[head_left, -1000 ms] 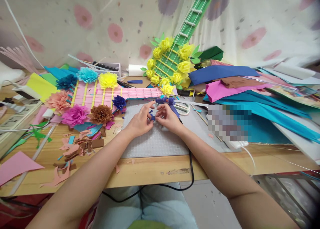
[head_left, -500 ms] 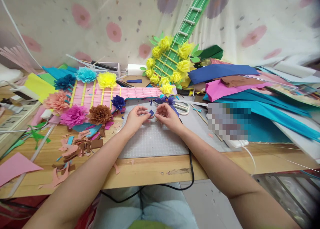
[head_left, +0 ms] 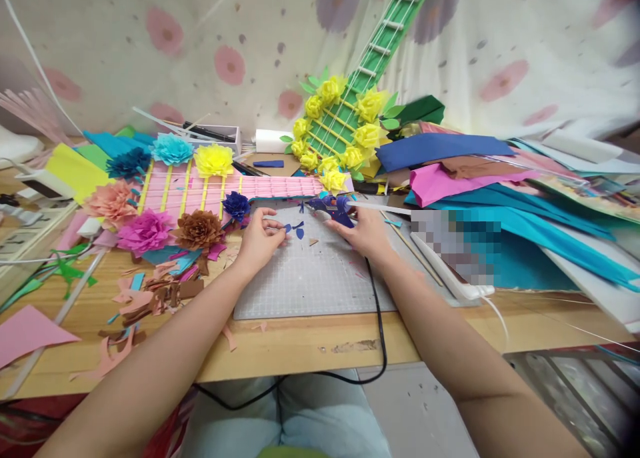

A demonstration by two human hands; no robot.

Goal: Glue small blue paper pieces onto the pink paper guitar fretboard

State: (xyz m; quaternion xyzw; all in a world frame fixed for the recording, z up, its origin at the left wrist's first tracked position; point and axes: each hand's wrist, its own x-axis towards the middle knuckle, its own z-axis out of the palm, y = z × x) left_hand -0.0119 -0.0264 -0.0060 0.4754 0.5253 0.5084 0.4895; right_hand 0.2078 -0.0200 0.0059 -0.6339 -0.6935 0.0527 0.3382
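Note:
My left hand point(head_left: 260, 239) rests on the grey cutting mat point(head_left: 310, 285) and pinches a small dark blue paper piece point(head_left: 287, 228) between thumb and fingertips. A second dark blue petal-shaped piece point(head_left: 300, 232) lies on the mat just right of it. My right hand point(head_left: 369, 233) is at the mat's far right corner, fingers closed over the handle of a blue glue gun point(head_left: 334, 207). The gun's black cord point(head_left: 380, 318) runs from under that hand down over the table edge. A dark blue paper flower point(head_left: 236, 205) sits just beyond my left hand.
A pink paper guitar point(head_left: 200, 188) ringed with paper flowers lies to the left. A green guitar point(head_left: 350, 121) with yellow flowers leans at the back. Stacked coloured paper sheets point(head_left: 450, 148) fill the right side. Paper scraps point(head_left: 150, 298) litter the wooden table point(head_left: 310, 341).
My hands were together at the mat's middle holding the blue piece. They have parted: the left keeps the piece, and the right has moved right and back onto the glue gun.

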